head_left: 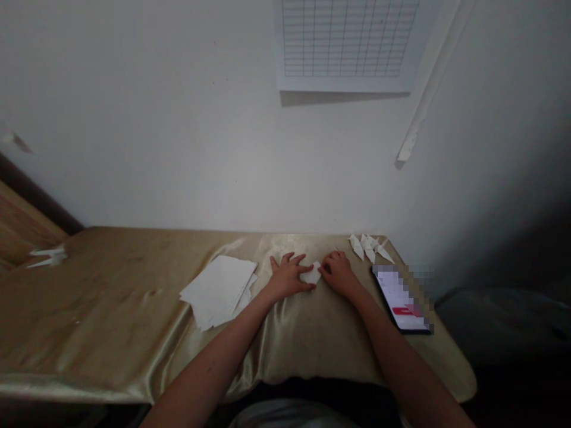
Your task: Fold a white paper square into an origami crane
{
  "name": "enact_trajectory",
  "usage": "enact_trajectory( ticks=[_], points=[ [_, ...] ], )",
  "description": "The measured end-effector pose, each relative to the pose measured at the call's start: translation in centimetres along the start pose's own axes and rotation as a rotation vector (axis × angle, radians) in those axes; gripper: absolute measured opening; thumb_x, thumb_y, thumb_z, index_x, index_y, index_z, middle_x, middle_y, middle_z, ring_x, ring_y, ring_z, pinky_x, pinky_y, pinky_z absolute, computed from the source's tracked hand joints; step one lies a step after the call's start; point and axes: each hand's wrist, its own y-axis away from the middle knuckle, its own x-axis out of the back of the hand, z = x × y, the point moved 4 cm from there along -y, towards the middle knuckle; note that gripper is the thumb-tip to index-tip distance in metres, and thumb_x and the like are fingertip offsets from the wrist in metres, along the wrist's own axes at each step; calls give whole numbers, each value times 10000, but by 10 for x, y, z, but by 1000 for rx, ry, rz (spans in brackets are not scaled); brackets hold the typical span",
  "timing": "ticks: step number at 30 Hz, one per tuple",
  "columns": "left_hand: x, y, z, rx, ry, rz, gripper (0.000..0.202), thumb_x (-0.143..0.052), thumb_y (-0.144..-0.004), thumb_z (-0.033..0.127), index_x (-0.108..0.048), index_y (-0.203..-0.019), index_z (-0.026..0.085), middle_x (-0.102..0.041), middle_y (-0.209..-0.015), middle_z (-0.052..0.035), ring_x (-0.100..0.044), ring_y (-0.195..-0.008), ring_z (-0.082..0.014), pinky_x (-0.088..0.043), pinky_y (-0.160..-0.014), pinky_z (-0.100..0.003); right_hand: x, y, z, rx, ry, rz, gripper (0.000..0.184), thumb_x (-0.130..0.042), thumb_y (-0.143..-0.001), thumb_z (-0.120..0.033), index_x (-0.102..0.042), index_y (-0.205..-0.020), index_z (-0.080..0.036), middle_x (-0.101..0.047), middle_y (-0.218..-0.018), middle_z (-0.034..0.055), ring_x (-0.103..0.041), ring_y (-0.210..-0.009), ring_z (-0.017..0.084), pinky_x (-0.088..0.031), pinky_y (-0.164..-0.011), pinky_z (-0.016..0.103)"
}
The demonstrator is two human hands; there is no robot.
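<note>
A small folded piece of white paper (313, 273) lies on the cloth-covered table between my two hands. My left hand (288, 278) rests at its left side, fingers spread, with thumb and index fingertips touching the paper at its near and far parts. From the right, my right hand (339, 273) has its fingers curled, and thumb and fingertips pinch the paper's right edge. The exact folds are too small to make out.
A stack of white paper sheets (218, 288) lies left of my hands. At the back right are several folded paper figures (368, 247), with a lit phone (399, 300) nearer me. Another white paper piece (50, 255) sits far left. A wall (200, 148) bounds the table's back.
</note>
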Motion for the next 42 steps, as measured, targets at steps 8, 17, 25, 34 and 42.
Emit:
enact_trajectory(
  ticks=[8,17,25,34,42],
  points=[
    [3,1,1,13,25,-53,667,-770,-747,640,-619,-1373,466,-360,-1663,7,-194,-1544,-440,16,-1104,-862,1,0,-3,-29,70,5,184,-623,-936,-337,-737,-921,-193,-661,-1141,121,-477,-1210,302,-364,-1048,437],
    [5,2,1,15,36,-67,652,-757,-770,643,-609,-1381,470,-356,-1665,12,-189,-1547,-437,15,-1111,-853,1,2,-6,-28,97,19,197,-610,-942,-343,-739,-947,-194,-656,-1169,130,-468,-1234,308,-339,-1091,461],
    [3,2,0,10,32,-64,637,-762,-787,615,-600,-1383,462,-346,-1671,2,-189,-1548,-430,2,-1113,-849,2,1,-8,-22,157,-7,235,-597,-948,-353,-748,-993,-178,-650,-1210,161,-474,-1235,323,-308,-1117,496],
    [-1,4,-1,-7,21,-18,629,-752,-793,627,-595,-1376,452,-362,-1663,7,-213,-1544,-416,9,-1112,-854,-3,1,-6,-28,171,17,212,-609,-944,-368,-733,-986,-201,-650,-1202,154,-454,-1266,341,-296,-1111,540],
    [-6,5,-1,-26,-5,34,651,-722,-793,672,-592,-1378,418,-378,-1653,-9,-218,-1539,-425,6,-1123,-847,-5,0,-2,-40,114,33,172,-615,-947,-341,-717,-993,-210,-644,-1168,119,-482,-1218,316,-325,-1082,509]
  ],
)
